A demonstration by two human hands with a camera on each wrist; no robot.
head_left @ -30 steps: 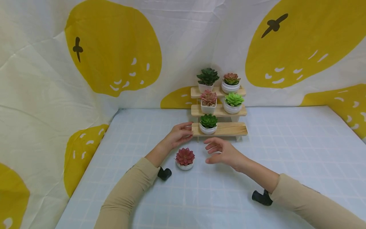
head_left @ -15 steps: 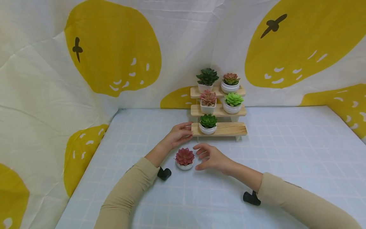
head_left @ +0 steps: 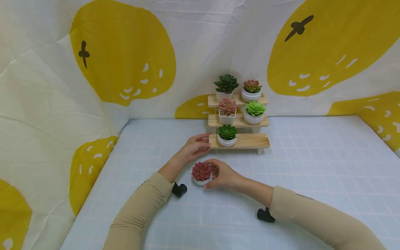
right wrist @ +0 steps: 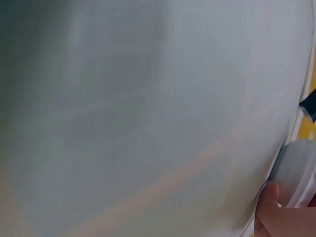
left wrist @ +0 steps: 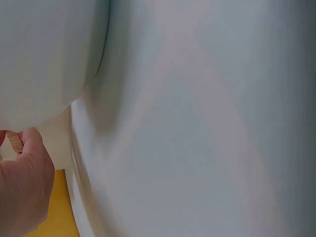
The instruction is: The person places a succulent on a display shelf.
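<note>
In the head view, my left hand (head_left: 194, 148) holds the left end of a three-step wooden plant stand (head_left: 253, 141). The left wrist view shows the wood (left wrist: 16, 142) between thumb and fingers. A red succulent (head_left: 201, 170) in a round white pot sits on the table in front of the stand. My right hand (head_left: 225, 176) is curled round this pot from the right, thumb at the near side and fingers at the far side. In the right wrist view, the thumb (right wrist: 269, 192) is against the white pot (right wrist: 295, 165); the other fingers are mostly hidden.
On the lowest step stands a green succulent (head_left: 227, 134), left of centre. A pink succulent (head_left: 227, 110) and a light green one (head_left: 254, 111) occupy the middle step. Above are a dark green succulent (head_left: 226, 86) and a reddish-green one (head_left: 251, 90). A patterned cloth (head_left: 200, 52) hangs behind.
My right hand has moved left and slightly nearer to me, from beside the stand's front to round the red succulent's pot. The left hand stays at the stand.
</note>
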